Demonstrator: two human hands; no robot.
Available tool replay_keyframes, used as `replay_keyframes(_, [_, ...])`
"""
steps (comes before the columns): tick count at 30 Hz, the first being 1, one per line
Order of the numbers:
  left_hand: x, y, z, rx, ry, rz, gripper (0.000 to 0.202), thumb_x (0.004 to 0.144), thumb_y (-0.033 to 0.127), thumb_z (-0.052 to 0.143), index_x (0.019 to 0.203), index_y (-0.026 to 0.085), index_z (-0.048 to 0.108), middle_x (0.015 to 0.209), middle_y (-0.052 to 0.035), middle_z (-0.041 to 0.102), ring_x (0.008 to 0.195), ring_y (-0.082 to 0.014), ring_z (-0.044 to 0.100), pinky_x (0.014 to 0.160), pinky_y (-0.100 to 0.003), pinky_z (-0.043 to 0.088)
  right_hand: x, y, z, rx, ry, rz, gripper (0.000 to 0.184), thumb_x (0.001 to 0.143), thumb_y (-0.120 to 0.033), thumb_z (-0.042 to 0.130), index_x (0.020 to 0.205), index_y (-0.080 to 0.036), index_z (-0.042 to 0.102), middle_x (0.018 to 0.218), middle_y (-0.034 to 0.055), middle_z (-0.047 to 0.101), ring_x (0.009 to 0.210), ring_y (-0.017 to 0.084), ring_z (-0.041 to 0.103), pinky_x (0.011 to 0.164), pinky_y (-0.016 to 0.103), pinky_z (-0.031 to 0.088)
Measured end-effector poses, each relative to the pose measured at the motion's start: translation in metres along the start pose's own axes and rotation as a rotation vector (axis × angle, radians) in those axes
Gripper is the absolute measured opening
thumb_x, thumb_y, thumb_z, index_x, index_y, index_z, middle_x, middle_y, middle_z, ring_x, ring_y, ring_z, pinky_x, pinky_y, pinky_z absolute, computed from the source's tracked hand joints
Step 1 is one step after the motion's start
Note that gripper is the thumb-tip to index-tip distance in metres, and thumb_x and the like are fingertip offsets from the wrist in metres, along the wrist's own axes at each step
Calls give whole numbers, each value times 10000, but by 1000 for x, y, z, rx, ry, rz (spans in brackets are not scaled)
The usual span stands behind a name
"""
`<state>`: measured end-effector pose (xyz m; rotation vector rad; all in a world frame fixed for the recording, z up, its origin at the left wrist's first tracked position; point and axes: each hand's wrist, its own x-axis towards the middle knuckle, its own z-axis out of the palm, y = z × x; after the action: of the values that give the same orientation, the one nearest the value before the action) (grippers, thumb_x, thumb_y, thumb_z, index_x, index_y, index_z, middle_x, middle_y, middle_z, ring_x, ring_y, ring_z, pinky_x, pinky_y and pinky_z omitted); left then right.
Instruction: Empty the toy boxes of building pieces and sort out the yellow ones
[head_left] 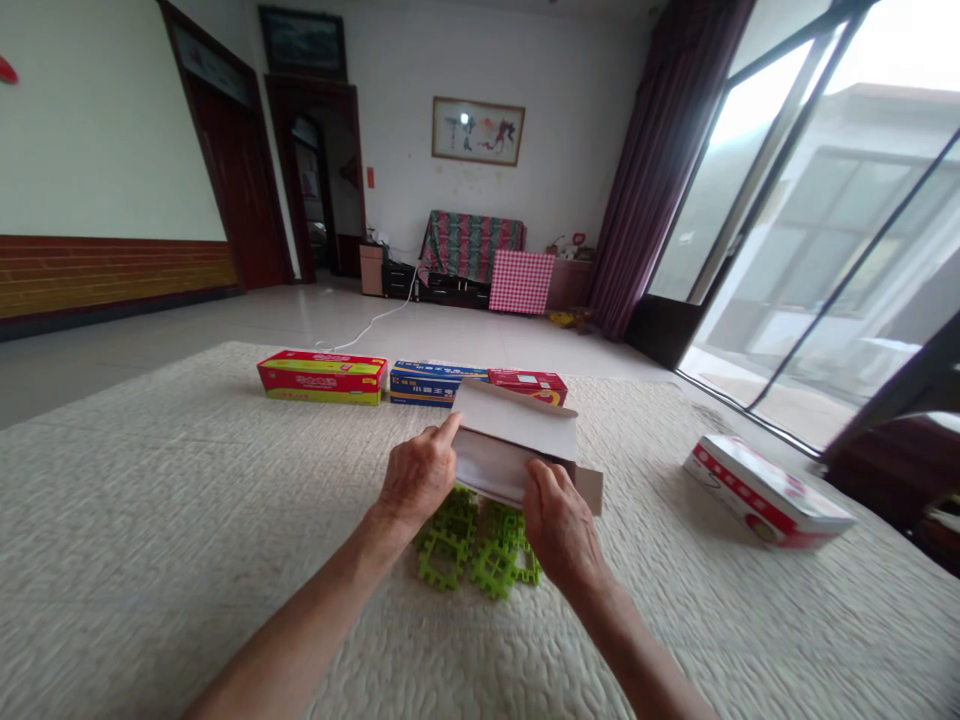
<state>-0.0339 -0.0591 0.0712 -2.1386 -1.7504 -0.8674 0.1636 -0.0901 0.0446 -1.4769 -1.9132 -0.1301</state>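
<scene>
Between my hands is an open cardboard box, its raised lid and inside pale white-grey. My left hand grips its left end, the index finger stretched along the lid's edge. At the right part of its front edge, my right hand is closed, fingertips bent over the rim and partly hidden. A small end flap sticks out on the right. Beneath the box, on the quilted cover, lie several green interlocking plastic pieces, partly covered by the box and my right hand.
Beyond the box stand a red and yellow box, a blue box and a red box. A white and red box lies at the right. All rest on the cream quilted cover. A white cable crosses the floor behind.
</scene>
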Motion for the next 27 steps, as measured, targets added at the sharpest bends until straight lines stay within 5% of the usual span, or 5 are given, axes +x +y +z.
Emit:
replay_keyframes(6, [-3,17,-20,1,-26,30,523,840,85,454,1339,200,561,939,-99,721,754,-194,683,687,-265,522,11,1,-17,-72,-204,173,304,928,-159,367,1094,-108,617,991,149,719,860,233,667,731,306,428])
replay_keyframes(12, [-15,26,-58,-108,28,12,523,817,76,444,1312,166,587,937,-107,731,807,-211,686,761,-307,533,23,-31,-75,-256,-265,238,262,897,-219,440,1028,-160,658,917,134,730,806,244,666,628,305,352])
replay_keyframes(16, [-42,25,-91,-151,-29,-33,521,790,79,460,1277,166,620,944,-113,749,821,-222,698,777,-319,535,5,-60,-106,-280,-354,233,241,863,-218,469,973,-165,677,910,144,731,807,252,668,622,308,348])
replay_keyframes(20, [-82,18,-105,-161,-189,-70,522,769,76,469,1257,151,639,874,-125,759,813,-227,710,779,-323,537,-33,-77,-108,-262,-495,213,233,840,-198,477,915,-151,693,926,158,730,817,245,678,624,305,371])
replay_keyframes(27, [-124,3,-100,-201,-347,-54,538,741,53,467,1247,107,644,941,-174,753,899,-252,712,847,-369,537,-64,-90,-96,-298,-699,193,229,787,-153,541,907,-134,735,902,167,733,839,246,698,622,285,435])
